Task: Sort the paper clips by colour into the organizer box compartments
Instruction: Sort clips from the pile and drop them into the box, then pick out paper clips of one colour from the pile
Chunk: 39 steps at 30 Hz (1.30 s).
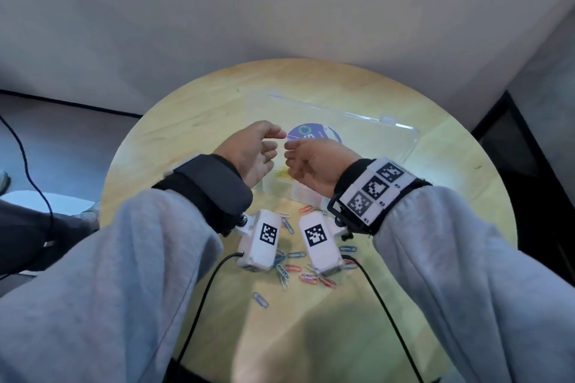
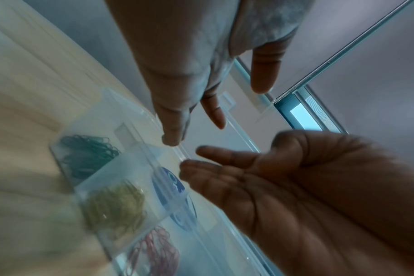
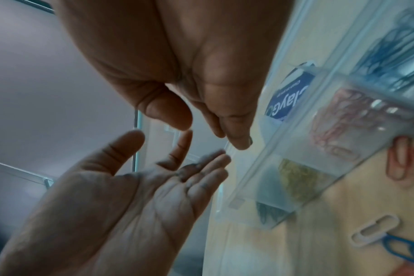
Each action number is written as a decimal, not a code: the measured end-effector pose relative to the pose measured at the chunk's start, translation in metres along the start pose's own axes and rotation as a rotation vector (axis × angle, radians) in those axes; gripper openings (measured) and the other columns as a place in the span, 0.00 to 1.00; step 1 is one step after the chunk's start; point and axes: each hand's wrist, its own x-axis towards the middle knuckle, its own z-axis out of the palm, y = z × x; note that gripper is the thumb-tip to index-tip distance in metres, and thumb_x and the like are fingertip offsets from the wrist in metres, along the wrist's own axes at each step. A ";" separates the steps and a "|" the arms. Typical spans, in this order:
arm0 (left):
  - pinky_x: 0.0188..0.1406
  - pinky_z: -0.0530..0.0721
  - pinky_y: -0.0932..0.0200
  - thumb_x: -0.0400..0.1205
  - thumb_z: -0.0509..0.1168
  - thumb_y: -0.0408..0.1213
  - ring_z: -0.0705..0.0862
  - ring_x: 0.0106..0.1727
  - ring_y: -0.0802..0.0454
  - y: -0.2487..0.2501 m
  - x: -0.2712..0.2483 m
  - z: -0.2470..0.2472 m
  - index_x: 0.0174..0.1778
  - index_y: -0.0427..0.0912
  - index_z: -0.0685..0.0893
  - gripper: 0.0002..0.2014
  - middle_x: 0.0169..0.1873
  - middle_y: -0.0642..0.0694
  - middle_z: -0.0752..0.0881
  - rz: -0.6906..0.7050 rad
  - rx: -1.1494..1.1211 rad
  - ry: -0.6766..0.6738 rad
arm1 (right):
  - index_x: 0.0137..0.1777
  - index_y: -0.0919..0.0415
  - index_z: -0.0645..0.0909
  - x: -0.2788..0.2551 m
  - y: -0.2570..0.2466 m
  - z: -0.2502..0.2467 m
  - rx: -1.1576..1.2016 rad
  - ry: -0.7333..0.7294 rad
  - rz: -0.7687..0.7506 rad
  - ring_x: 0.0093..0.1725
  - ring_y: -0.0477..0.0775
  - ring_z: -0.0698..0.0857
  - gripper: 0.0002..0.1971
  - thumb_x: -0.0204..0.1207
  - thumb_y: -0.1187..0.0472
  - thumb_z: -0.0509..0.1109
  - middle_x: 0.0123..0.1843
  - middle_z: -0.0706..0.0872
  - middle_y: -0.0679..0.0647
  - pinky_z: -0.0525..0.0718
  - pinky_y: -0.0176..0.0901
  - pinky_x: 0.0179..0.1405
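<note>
Two bare hands meet above a clear organizer box (image 1: 311,193) on a round wooden table (image 1: 193,121). The left hand (image 1: 253,151) and right hand (image 1: 314,165) both hang loosely open, holding nothing, fingertips nearly touching. Loose paper clips (image 1: 291,270) lie scattered nearer the person, partly hidden by wrist cameras (image 1: 319,242).

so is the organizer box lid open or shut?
Open. The clear lid stands tipped back behind the box, and the clip compartments lie uncovered.
</note>
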 end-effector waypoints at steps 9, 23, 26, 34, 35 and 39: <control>0.34 0.78 0.58 0.80 0.60 0.30 0.79 0.31 0.50 -0.029 -0.020 -0.036 0.40 0.42 0.79 0.06 0.34 0.43 0.82 0.121 0.758 0.033 | 0.46 0.55 0.81 -0.056 -0.002 -0.014 -0.728 0.108 -0.162 0.47 0.52 0.83 0.08 0.77 0.67 0.62 0.46 0.84 0.53 0.84 0.46 0.55; 0.40 0.71 0.61 0.77 0.68 0.37 0.77 0.45 0.48 -0.065 -0.012 -0.032 0.45 0.46 0.79 0.05 0.44 0.47 0.81 -0.031 1.594 0.028 | 0.71 0.61 0.72 -0.055 0.049 -0.017 -1.764 -0.003 0.071 0.67 0.60 0.77 0.19 0.80 0.61 0.59 0.69 0.75 0.58 0.76 0.47 0.61; 0.41 0.71 0.61 0.77 0.70 0.39 0.78 0.45 0.48 -0.069 -0.011 -0.033 0.46 0.44 0.83 0.06 0.42 0.47 0.82 -0.038 1.549 0.035 | 0.70 0.60 0.72 -0.056 0.056 -0.021 -1.784 0.038 0.072 0.64 0.59 0.79 0.20 0.78 0.65 0.60 0.66 0.77 0.58 0.78 0.45 0.56; 0.29 0.70 0.64 0.75 0.68 0.35 0.77 0.37 0.51 -0.075 -0.021 -0.044 0.28 0.47 0.76 0.11 0.28 0.53 0.79 -0.016 1.357 0.027 | 0.44 0.61 0.78 -0.063 0.062 -0.024 -1.787 -0.007 0.228 0.46 0.56 0.79 0.05 0.73 0.70 0.63 0.50 0.83 0.58 0.76 0.39 0.38; 0.30 0.71 0.64 0.75 0.68 0.34 0.77 0.35 0.52 -0.076 -0.024 -0.047 0.27 0.47 0.75 0.11 0.27 0.53 0.80 -0.015 1.281 0.028 | 0.39 0.60 0.77 -0.063 0.063 -0.026 -1.762 0.006 0.239 0.43 0.56 0.79 0.05 0.69 0.71 0.65 0.46 0.83 0.57 0.76 0.37 0.34; 0.38 0.76 0.59 0.74 0.68 0.31 0.77 0.29 0.51 -0.079 -0.031 -0.062 0.27 0.44 0.75 0.12 0.26 0.46 0.82 -0.010 0.947 0.044 | 0.36 0.60 0.80 -0.070 0.067 -0.024 -1.687 0.028 0.242 0.45 0.58 0.88 0.06 0.58 0.69 0.67 0.40 0.87 0.58 0.83 0.42 0.37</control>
